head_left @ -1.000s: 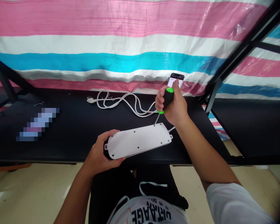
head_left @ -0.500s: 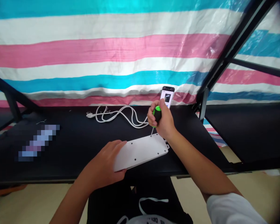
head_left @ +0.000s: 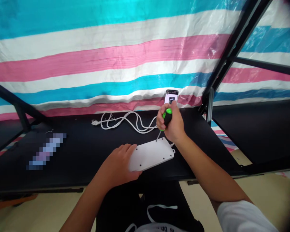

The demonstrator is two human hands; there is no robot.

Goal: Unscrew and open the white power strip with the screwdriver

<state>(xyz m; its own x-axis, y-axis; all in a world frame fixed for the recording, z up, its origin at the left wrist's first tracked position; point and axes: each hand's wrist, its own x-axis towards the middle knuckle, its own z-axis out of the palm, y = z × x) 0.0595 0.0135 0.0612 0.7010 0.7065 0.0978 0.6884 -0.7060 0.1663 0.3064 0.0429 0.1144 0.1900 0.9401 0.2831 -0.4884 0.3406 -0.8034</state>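
My left hand (head_left: 122, 164) is wrapped round the left end of a white power strip (head_left: 152, 154), its flat back with several dark screw holes turned up. In my right hand (head_left: 172, 124) is a screwdriver (head_left: 168, 118) with a black and green handle, fingers closed about it. Its thin shaft slants down to a hole near the strip's far edge, and the tip meets the surface there. A white cord (head_left: 123, 120) lies looped behind the strip, with a plug (head_left: 95, 122) at its left end. My left palm hides the strip's left end.
A phone (head_left: 171, 96) with a lit screen stands behind my right hand, against a striped plastic sheet (head_left: 111, 67). A blurred-out oblong thing (head_left: 47, 151) lies on the black table (head_left: 79, 154) at left. Black metal frame bars (head_left: 222, 67) rise at both sides.
My left hand has slid right along the strip, covering more of it. The screwdriver handle has tilted slightly right while its tip stays at the same hole. The view has shifted a little.
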